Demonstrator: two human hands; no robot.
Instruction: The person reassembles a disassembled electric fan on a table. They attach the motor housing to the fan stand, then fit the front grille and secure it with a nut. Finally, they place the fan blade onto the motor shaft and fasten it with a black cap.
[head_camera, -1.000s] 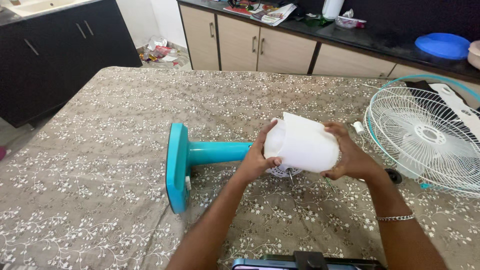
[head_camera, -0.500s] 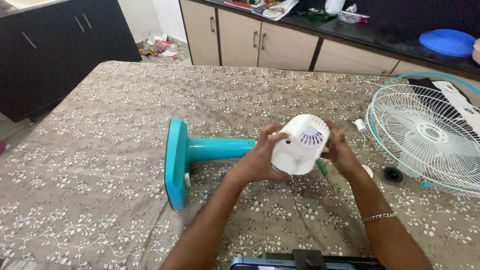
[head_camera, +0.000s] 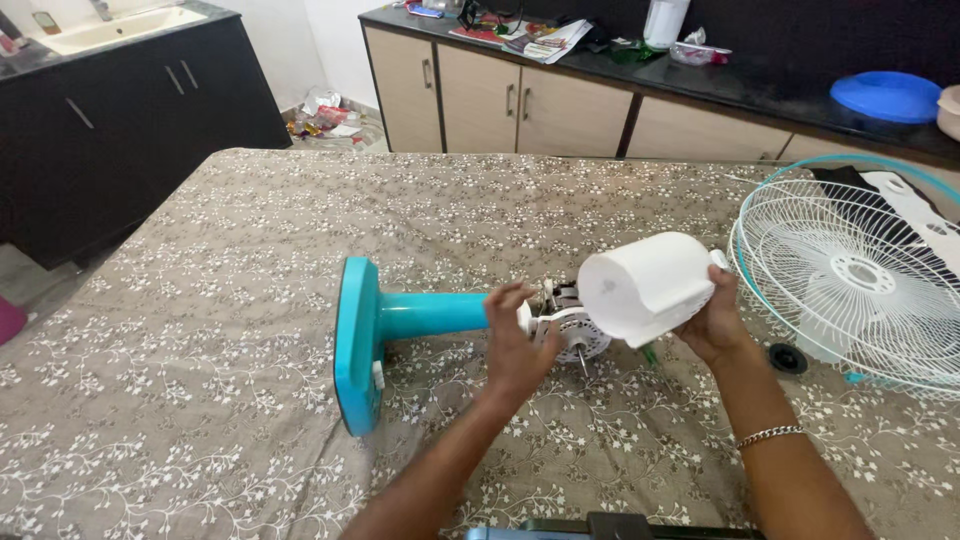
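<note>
1. Head view, hands: The right hand (head_camera: 715, 320) gripped the white motor cover (head_camera: 645, 285), fingers wrapped around its far end and holding it lifted off. Half a second earlier both hands had clasped it over the motor.
2. Head view, fan body: The left hand (head_camera: 515, 345), fingers loosely curled, touched the now exposed motor (head_camera: 567, 325) at the end of the teal stand (head_camera: 385, 325), which lay on the cloth-covered tabletop (head_camera: 200, 330).
3. Head view, surroundings: A white fan grille (head_camera: 850, 275) lay to the right.
</note>
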